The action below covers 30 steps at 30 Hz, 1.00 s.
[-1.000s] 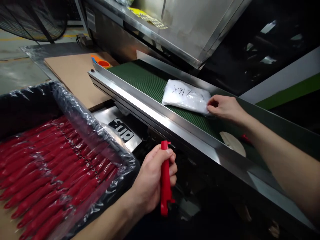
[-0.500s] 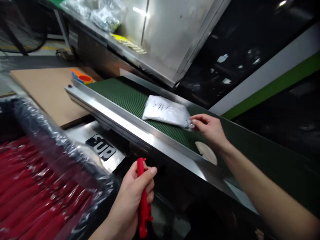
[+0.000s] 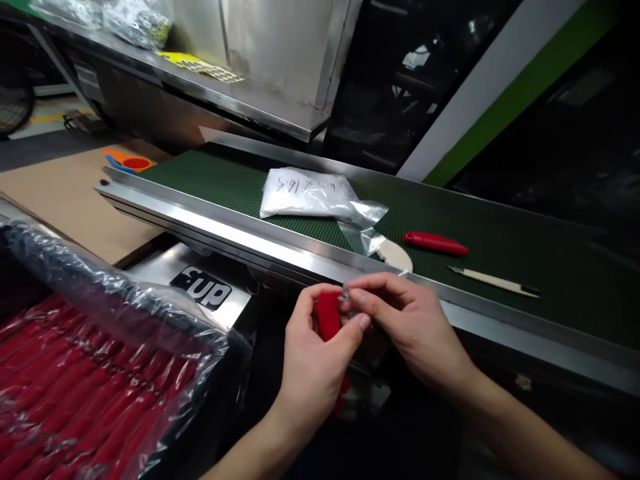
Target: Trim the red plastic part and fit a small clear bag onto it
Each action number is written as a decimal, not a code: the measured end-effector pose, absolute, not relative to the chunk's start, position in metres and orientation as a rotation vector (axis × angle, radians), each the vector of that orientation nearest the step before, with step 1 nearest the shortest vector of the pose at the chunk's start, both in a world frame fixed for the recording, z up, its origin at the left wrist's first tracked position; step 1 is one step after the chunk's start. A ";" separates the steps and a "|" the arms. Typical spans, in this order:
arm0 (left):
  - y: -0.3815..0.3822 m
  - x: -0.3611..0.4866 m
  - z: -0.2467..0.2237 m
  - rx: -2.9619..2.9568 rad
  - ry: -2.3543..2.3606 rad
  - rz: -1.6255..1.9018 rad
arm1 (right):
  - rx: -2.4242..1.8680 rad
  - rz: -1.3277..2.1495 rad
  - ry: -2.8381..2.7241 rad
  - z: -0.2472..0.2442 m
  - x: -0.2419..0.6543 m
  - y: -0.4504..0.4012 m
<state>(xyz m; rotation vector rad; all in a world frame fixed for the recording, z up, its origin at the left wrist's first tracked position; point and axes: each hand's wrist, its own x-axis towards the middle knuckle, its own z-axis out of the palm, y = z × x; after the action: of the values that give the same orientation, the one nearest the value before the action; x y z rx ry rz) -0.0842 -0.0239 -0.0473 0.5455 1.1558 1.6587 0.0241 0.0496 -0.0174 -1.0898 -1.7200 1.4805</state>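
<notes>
My left hand (image 3: 317,353) is closed around a long red plastic piece (image 3: 329,315), whose lower end shows below the fingers. Close against it, my right hand (image 3: 410,320) pinches a clear plastic bag (image 3: 345,297) at the top of the red piece. More see-through film hangs under the hands, blurred and dark. Beyond them, a white plastic-wrapped pack (image 3: 305,193) with handwriting lies on the green belt (image 3: 210,177). A round cream piece (image 3: 395,255) sits by the belt's near rail, partly under the pack's loose film.
Another red piece (image 3: 435,243) and a cream-handled craft knife (image 3: 495,281) lie on the belt. At lower left, a plastic-lined box (image 3: 120,287) holds several bagged red pieces. An orange and blue tape dispenser (image 3: 133,163) rests on cardboard (image 3: 75,200). A metal rail (image 3: 240,227) edges the belt.
My right hand has left the white pack and come to my left hand, with a clear bag in its fingers. My left hand has risen with the red piece. The view has shifted right.
</notes>
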 end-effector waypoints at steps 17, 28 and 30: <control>-0.043 -0.069 -0.069 0.493 1.347 1.428 | -1.133 1.493 -1.708 -0.043 0.064 0.020; -0.062 -0.067 -0.092 0.761 1.317 1.070 | -1.237 1.486 -1.612 -0.065 0.094 -0.012; -0.058 -0.064 -0.094 0.728 1.380 1.110 | -1.267 1.527 -1.536 -0.072 0.099 -0.007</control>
<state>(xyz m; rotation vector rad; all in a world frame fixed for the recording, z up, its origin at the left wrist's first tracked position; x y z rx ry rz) -0.0641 -0.0578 -0.0937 0.7281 1.3804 1.1101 0.0992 -0.0074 -0.0717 -1.2674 -1.5359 1.5268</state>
